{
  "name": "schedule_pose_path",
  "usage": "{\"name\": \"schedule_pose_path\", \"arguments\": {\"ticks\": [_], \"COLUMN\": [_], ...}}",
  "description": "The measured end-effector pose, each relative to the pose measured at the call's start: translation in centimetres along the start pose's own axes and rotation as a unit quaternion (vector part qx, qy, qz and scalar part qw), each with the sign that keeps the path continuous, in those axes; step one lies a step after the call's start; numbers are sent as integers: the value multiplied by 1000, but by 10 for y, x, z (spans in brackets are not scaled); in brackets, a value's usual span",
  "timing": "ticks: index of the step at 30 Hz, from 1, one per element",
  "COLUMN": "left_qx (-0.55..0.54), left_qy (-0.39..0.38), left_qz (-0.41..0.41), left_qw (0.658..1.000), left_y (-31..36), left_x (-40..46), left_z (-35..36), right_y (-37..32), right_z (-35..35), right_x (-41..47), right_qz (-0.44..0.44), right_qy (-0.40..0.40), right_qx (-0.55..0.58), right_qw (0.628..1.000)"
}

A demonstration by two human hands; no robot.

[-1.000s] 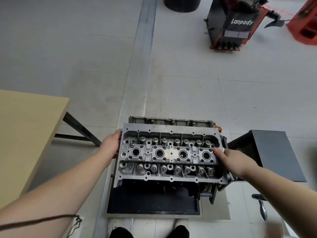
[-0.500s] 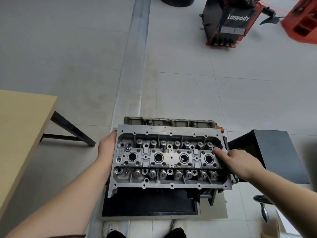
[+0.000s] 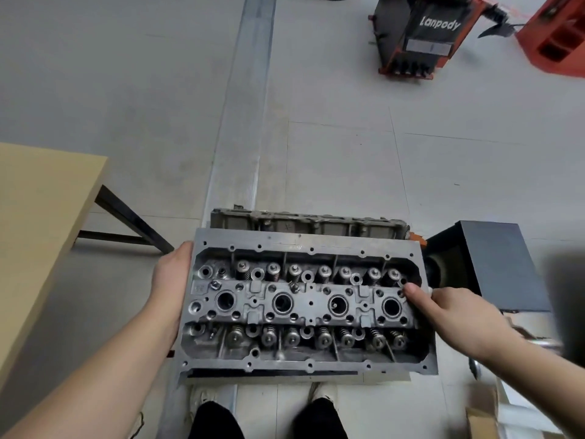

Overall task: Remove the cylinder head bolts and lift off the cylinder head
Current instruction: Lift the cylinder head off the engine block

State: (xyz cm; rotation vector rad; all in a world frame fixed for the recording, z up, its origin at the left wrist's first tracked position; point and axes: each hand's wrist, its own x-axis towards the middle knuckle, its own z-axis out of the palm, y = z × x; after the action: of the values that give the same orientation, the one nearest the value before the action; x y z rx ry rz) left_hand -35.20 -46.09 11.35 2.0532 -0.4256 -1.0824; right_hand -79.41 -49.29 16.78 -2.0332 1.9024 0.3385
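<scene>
Left hand (image 3: pixel 172 288) fingers hidden behind grey aluminium cylinder head (image 3: pixel 308 307), engine block (image 3: pixel 304 224) mostly covered by head, red-and-black Lanpody machine (image 3: pixel 421 36) cropped at top edge, right foreground blurred, tan wooden table (image 3: pixel 41 223) cut off left

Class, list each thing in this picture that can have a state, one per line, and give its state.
Cylinder head: held at both ends, valve side up, in front of the engine block.
Left hand: grips the head's left end.
Right hand: grips the right end, thumb on top.
Engine block: partly hidden behind the head.
Black box: on the floor, right of the head.
</scene>
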Motion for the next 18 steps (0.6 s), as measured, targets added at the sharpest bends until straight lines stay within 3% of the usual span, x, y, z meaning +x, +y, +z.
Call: {"name": "schedule_pose_path", "arguments": {"ticks": [7, 14, 18], "left_qx": [39, 25, 18], "left_qy": [24, 116, 128], "left_qz": [-3, -28, -90], "left_qw": [999, 993, 988], "left_y": [-48, -150, -207], "left_x": [-53, -107, -126], "left_z": [-51, -84, -88], "right_y": [-14, -16, -11], "right_z": [53, 126, 167], "right_x": [-79, -106, -120], "right_qz": [1, -46, -64], "right_qy": [-41, -125, -163], "right_qx": [9, 13, -11], "right_qw": [999, 991, 985]}}
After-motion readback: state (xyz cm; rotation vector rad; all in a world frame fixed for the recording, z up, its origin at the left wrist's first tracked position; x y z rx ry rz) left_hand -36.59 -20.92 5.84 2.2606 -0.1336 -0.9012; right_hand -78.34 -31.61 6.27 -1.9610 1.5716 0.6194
